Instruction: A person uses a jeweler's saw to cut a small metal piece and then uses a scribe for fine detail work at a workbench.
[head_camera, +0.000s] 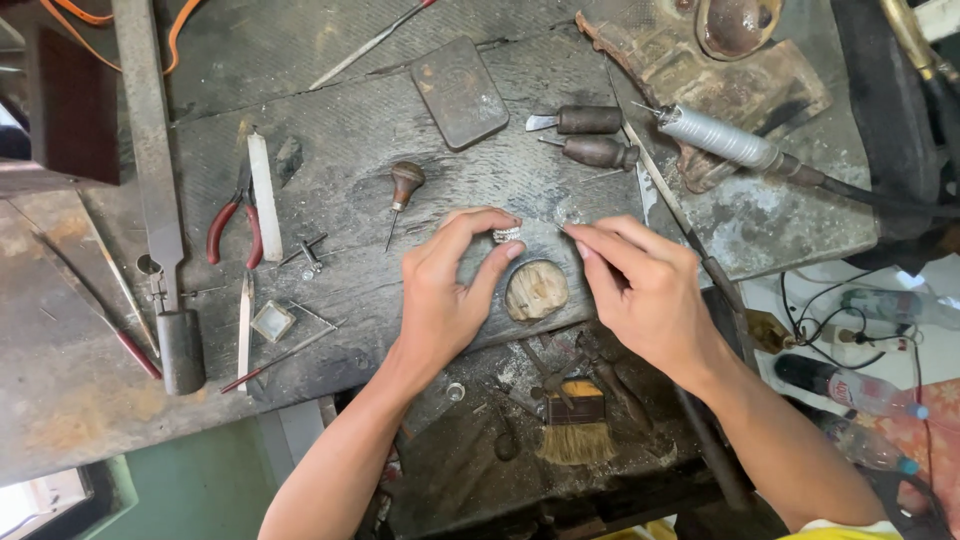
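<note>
- Pinching a small silvery ring (507, 235) between thumb and forefinger, the left hand (450, 290) holds it up just above the middle of the worn surface (60, 400), right over the rounded wooden peg (536, 290).
- The right hand (640, 285) is closed in a fine pinch on a thin pointed tool (566, 229), its tip almost touching the ring from the right.
- Judging by this, the step in hand is fine work on the ring's face; the next move seems to call for a steady left grip and a very small, exact touch of the tool tip.
- Near the hands, below the peg, a brush (577, 425) lies in a dark tray of scraps (470, 470); what else is in it I cannot make out.
- Farther off lie a flat closed metal tin (459, 92), contents hidden, two wooden-handled gravers (595, 135) and a mushroom-handled graver (403, 190).
- To the left sit red-handled pliers (232, 228) and a long flat file (150, 150); to the far right, a rotary handpiece (725, 142).
- At the right edge several plastic bottles (850, 390) lie lower down; I cannot tell their contents.
</note>
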